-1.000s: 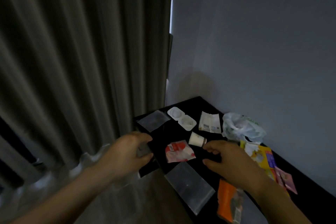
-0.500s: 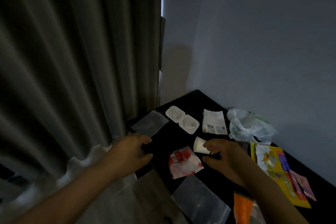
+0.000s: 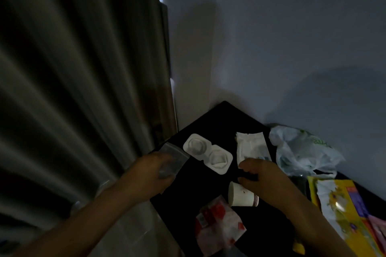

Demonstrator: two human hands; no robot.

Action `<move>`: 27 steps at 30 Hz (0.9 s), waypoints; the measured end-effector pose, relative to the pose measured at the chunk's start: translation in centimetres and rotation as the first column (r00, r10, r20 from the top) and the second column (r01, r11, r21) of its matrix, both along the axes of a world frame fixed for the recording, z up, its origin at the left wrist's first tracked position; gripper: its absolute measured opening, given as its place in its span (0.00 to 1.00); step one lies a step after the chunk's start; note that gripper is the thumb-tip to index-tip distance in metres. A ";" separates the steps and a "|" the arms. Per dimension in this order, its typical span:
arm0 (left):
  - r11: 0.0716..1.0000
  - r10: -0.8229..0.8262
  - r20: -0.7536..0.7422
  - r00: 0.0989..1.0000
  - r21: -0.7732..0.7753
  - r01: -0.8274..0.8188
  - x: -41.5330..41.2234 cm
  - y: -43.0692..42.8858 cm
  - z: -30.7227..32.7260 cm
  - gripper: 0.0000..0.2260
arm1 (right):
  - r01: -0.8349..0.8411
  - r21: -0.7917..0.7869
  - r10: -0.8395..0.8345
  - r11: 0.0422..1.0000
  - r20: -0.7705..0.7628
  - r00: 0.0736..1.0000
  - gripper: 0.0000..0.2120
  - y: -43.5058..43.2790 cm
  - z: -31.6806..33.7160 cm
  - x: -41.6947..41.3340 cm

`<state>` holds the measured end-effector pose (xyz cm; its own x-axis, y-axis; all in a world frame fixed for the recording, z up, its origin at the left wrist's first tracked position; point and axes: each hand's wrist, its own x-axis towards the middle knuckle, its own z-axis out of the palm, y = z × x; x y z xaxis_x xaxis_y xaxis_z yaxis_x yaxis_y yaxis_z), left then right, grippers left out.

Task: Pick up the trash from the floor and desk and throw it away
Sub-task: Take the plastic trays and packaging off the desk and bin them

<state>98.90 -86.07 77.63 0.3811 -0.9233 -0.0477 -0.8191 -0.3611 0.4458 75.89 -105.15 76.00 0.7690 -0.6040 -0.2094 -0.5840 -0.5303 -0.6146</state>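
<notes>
Desk [image 3: 219, 119] edge: left hand [image 3: 150, 171] pinches clear bag [image 3: 176, 155]; right hand [image 3: 265, 175] grip curled at white wrapper [image 3: 250, 146], hold unclear

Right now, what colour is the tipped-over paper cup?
White paper cup, reddish band at one end; head view.

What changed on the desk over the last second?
The left hand moved forward onto the clear bag; a grip is unclear. The right hand moved past the paper cup to the near edge of the white packet, holding nothing. The cup, white tray and red wrapper stayed put.
</notes>
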 end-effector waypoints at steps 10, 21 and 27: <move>0.978 -0.171 -0.118 0.978 0.101 0.183 4.4 -9.0 -6.2 0.17 | 0.155 -0.002 -0.152 0.988 -0.204 0.967 0.16 -4.5 -3.6 0.8; 0.893 -0.346 -0.249 0.905 0.210 0.399 7.5 -18.2 -13.4 0.29 | 0.390 -0.016 -0.378 0.921 -0.285 0.881 0.27 -9.0 -8.6 3.4; 0.822 -0.474 -0.142 0.869 0.282 0.494 8.2 -22.0 -16.8 0.44 | 0.464 -0.013 -0.450 0.886 -0.267 0.852 0.37 -12.3 -12.5 5.1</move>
